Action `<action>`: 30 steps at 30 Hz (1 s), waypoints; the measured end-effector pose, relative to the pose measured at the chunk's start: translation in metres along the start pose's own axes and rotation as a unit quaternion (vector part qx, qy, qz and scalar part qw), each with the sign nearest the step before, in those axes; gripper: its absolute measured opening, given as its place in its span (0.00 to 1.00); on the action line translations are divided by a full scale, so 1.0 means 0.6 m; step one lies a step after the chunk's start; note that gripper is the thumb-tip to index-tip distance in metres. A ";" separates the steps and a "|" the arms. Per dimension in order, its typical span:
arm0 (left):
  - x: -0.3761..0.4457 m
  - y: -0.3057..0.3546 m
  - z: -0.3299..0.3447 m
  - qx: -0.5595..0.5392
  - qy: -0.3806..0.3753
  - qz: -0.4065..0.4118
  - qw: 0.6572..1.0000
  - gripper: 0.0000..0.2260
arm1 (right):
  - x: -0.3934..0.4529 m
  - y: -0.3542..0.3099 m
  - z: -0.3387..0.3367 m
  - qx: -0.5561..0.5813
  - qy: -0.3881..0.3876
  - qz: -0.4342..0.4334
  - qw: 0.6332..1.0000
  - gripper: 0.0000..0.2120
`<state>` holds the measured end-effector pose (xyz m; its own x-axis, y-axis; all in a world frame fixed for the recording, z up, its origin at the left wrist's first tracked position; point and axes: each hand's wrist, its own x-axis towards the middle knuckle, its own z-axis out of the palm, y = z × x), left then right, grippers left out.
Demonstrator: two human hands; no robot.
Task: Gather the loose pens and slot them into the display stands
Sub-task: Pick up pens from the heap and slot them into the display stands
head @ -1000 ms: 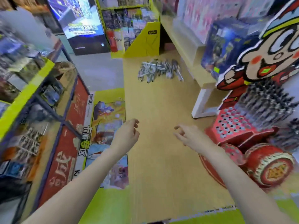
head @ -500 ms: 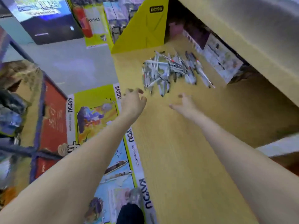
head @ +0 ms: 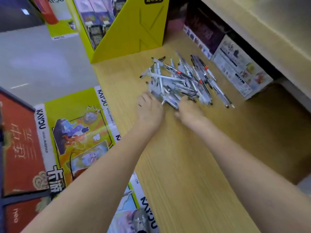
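A loose pile of grey and white pens (head: pixel 183 79), some with red bands, lies on the wooden shelf top (head: pixel 185 157) near its far end. My left hand (head: pixel 149 110) rests at the pile's near left edge, fingers curled into the pens. My right hand (head: pixel 188 110) is at the near middle of the pile, fingers tucked under and around several pens. Both hands touch the pile; whether either has a firm grip is hard to tell. No display stand is in view.
A yellow cardboard divider (head: pixel 134 31) stands just behind the pens. Printed boxes (head: pixel 235 68) sit under an overhanging shelf (head: pixel 260 22) to the right. The shelf's left edge drops to a yellow poster panel (head: pixel 75 128) and grey floor (head: pixel 42 61).
I have moved forward along the shelf, leaving the red display stands out of view. Both hands went from hovering open in the air to reaching into the near edge of the pen pile.
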<state>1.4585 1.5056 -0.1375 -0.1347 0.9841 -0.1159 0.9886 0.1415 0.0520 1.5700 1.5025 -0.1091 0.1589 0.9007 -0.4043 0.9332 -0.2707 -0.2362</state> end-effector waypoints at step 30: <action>-0.580 0.100 -0.152 -0.764 -0.267 -0.031 0.586 0.06 | -0.611 0.329 -0.007 0.613 -0.073 -0.097 0.781 0.13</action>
<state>1.5586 1.1813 -0.0036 0.2771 0.8552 -0.4381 -0.2867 0.5088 0.8118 1.6972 1.1201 -0.0039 -0.0694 0.9409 -0.3314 -0.0892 -0.3367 -0.9374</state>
